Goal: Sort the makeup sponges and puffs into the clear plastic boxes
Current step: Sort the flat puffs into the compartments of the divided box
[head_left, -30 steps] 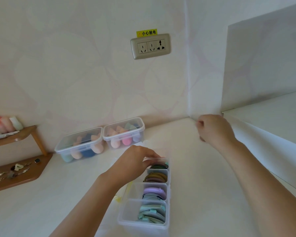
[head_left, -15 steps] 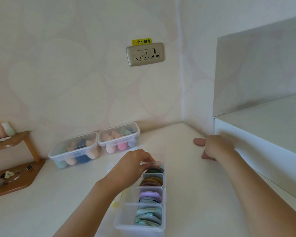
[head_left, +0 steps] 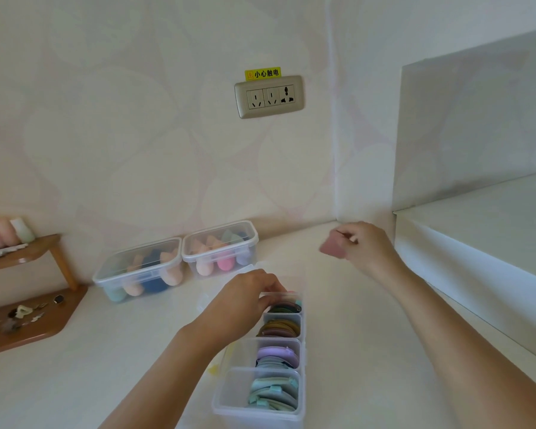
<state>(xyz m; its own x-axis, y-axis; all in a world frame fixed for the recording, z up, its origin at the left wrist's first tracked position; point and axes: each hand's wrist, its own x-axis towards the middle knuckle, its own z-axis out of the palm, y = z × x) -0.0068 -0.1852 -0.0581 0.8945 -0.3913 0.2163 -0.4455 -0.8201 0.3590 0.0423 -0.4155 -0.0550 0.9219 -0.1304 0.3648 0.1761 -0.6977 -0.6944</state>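
Observation:
A long clear divided box [head_left: 229, 394] lies on the white counter, its compartments holding stacked flat puffs in teal, lilac, brown and dark green. My left hand [head_left: 245, 298] grips the rim of the far compartment. My right hand [head_left: 369, 246] is lifted above the counter near the corner and pinches a dusty pink puff [head_left: 331, 247]. Two lidded clear boxes [head_left: 140, 267] [head_left: 222, 246] of teardrop sponges stand against the back wall.
A raised white ledge [head_left: 477, 258] runs along the right. A wooden two-tier shelf [head_left: 34, 320] with small trinkets and pastel items stands at the left. A wall socket [head_left: 270, 96] sits above the boxes.
My right hand dropped to the counter by the ledge, took up the pink puff and has lifted it to the left. My left hand has stayed on the divided box.

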